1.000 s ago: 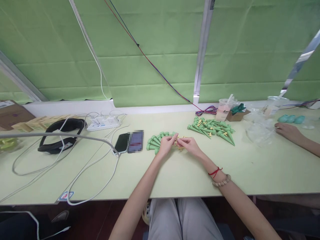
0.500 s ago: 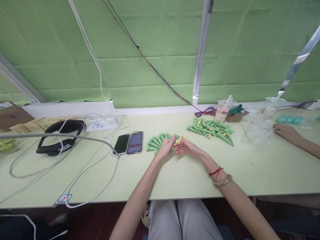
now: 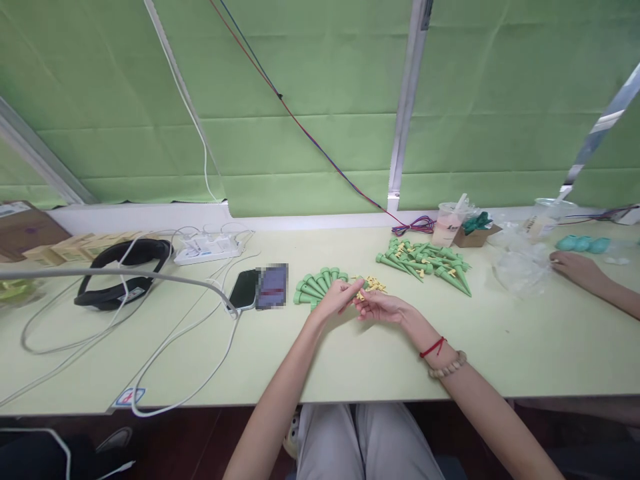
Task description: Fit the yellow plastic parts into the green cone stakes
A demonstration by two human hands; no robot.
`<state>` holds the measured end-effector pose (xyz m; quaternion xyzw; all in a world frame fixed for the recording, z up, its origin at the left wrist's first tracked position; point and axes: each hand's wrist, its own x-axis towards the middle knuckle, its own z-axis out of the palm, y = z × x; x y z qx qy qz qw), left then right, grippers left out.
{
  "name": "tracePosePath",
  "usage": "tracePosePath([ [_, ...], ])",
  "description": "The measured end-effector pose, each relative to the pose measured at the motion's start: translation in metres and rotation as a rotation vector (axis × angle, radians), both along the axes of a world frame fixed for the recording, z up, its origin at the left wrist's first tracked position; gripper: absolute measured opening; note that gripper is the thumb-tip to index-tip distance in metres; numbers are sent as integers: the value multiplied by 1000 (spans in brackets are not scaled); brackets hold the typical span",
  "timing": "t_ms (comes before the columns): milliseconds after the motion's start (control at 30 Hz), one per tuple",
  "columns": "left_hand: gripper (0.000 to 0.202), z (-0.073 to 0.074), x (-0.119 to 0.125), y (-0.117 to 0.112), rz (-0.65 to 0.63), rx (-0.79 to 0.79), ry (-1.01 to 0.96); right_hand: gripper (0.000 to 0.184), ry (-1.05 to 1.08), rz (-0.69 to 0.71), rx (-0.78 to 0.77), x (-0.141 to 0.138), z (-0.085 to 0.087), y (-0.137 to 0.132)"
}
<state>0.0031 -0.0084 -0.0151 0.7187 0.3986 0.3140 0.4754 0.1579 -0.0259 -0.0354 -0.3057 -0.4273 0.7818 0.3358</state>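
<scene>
My left hand (image 3: 336, 299) and my right hand (image 3: 380, 305) meet over the table's middle, fingertips pinched together on a green cone spike (image 3: 361, 288) with a small yellow piece at its end. A fan of green cone spikes (image 3: 315, 283) lies just left of my hands. Loose yellow clips (image 3: 374, 284) lie scattered behind my fingers. A bigger heap of green spikes with yellow clips fitted (image 3: 425, 260) lies further back right. A red string and a bead bracelet circle my right wrist.
Two phones (image 3: 260, 288) lie left of the spikes, with white cables (image 3: 150, 347), a power strip (image 3: 207, 247) and a black headset (image 3: 120, 273). Another person's hand (image 3: 575, 265) rests at far right beside clear plastic bags (image 3: 520, 270), a drink cup (image 3: 447, 223) and a small box.
My hands have slid slightly toward me and right, uncovering the yellow clips behind them. My right palm stays turned up at the left fingertips. The other person's hand has barely moved.
</scene>
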Motion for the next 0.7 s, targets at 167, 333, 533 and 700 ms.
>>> tracePosePath([
  [167, 61, 3, -4, 2, 68, 92, 74, 29, -89, -135, 29, -1, 0, 4],
  [333, 60, -5, -2, 8, 156, 164, 140, 20, -195, -320, 150, 0, -2, 9],
  [533, 58, -11, -2, 11, 206, 157, 189, 21, -486, -605, 584, -10, -9, 8],
  [700, 54, -12, -1, 9, 260, 51, 53, 20, -518, -652, 834, -14, -13, 7],
])
